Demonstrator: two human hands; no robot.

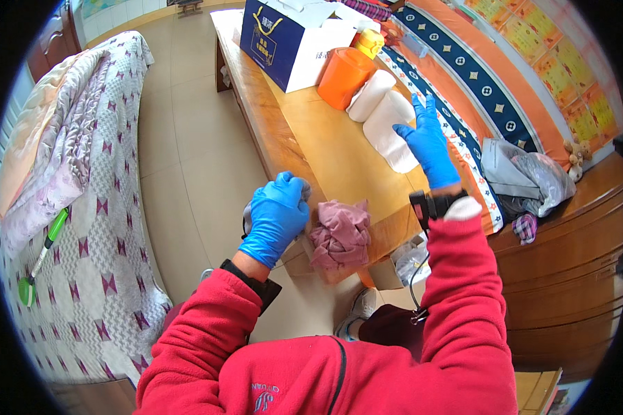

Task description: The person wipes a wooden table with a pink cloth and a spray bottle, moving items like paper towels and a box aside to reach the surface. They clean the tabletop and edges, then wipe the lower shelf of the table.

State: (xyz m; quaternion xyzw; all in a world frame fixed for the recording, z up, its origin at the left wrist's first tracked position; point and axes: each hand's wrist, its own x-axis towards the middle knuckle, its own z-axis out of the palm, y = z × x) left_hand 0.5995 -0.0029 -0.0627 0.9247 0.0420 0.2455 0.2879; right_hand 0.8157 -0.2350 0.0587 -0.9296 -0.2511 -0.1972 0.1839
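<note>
My left hand (275, 216), in a blue glove, is closed around a bunched grey cloth (248, 217) at the table's near left edge; most of the cloth is hidden by the fingers. Just right of it, a crumpled mauve cloth (341, 234) lies at the table's near end. My right hand (430, 146), gloved in blue too, is open with fingers stretched out above the right side of the table. Its thumb is close to a white paper roll (389, 124) with a loose sheet trailing; whether they touch I cannot tell. A second white roll (371, 95) lies behind that one.
On the wooden table (311, 149) stand an orange container (345, 77), a yellow-topped item (371, 43) and a blue-and-white box (287, 45). A patterned bench cover (457, 62) runs along the right, with grey bags (526, 176). At left, a covered bed (111, 228) holds a green-handled tool (57, 227).
</note>
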